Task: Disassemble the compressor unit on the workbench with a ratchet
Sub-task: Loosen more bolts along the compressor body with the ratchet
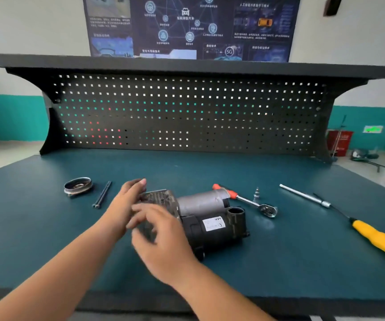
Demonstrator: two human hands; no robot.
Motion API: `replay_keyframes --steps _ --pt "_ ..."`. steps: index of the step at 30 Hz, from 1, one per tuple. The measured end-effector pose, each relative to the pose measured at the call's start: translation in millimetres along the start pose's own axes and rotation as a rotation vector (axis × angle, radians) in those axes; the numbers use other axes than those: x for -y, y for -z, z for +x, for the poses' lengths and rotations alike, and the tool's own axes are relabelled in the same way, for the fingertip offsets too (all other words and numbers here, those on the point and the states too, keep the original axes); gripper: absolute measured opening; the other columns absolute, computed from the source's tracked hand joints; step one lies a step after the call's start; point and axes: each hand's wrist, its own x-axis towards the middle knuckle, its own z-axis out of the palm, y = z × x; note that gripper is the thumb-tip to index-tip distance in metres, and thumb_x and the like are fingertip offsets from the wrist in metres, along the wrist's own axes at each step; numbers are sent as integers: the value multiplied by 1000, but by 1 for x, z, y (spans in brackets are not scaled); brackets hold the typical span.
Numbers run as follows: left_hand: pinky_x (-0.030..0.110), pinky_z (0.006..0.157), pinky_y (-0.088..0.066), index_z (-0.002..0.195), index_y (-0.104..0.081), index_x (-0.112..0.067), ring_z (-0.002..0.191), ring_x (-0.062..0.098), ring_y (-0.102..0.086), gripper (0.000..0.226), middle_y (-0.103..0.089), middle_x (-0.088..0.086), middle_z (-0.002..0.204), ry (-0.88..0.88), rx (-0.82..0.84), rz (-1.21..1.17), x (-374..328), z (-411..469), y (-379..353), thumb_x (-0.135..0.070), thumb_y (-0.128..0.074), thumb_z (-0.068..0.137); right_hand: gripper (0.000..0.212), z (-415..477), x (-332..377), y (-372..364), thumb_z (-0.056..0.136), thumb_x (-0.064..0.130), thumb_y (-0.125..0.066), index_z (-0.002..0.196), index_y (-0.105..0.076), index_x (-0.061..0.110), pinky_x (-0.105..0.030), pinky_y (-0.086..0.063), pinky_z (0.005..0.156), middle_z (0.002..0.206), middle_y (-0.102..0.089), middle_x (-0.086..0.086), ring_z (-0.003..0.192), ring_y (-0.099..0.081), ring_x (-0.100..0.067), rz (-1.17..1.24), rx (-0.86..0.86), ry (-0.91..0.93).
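Lying on workbench | compressor unit: grey cylinder, black motor, finned block

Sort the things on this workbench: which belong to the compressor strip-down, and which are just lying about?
Job: compressor unit, ratchet, small metal bit, two long bolts, round cap (probably removed parts).
Lying about: chrome bar, yellow-handled screwdriver, both untouched at right.

A yellow-handled screwdriver lies near the bench's right edge, a silver rod just beside it. A pegboard backs the bench, with a poster above.
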Motion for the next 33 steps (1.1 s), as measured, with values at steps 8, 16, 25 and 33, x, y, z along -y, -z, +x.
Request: replay_keyframes --steps 8,16,25,33 --pt "37 109 -29 146 -24 -15 132 25 -35 82 -31 11 146 -67 -281 201 22 -14 -43 -25 -72 81 13 11 -72 156 91 19 -59 103 -65 18 -18 -31 94 127 -57 -5 115 -50 -17 -34 -409 -595" --pt "42 103 -39 140 -32 -16 118 25 -49 69 -47 8 134 7 -282 102 41 -23 -38 -14 -68 82 32 18 -119 147 90 34 -53 121 -62 42 -37 -49 84 124 -64 -6 110 -58 -27 510 -16 -903" --pt "32 69 -53 129 -48 -21 84 20 -66 50 -65 7 111 142 -68 -279 33 -1 -27 -1 -61 85 46 6 -116 141 89 44 -48 135 -48 37 -37 -30 111 137 -51 5 126 -45 -16 268 35 -841" --pt "39 105 -37 143 -32 -20 125 24 -45 66 -40 9 142 62 -284 23 38 -11 -21 -24 -66 86 50 11 -108 151 88 41 -61 132 -44 25 -23 -27 102 128 -46 16 126 -38 -5 -87 -43 -612"
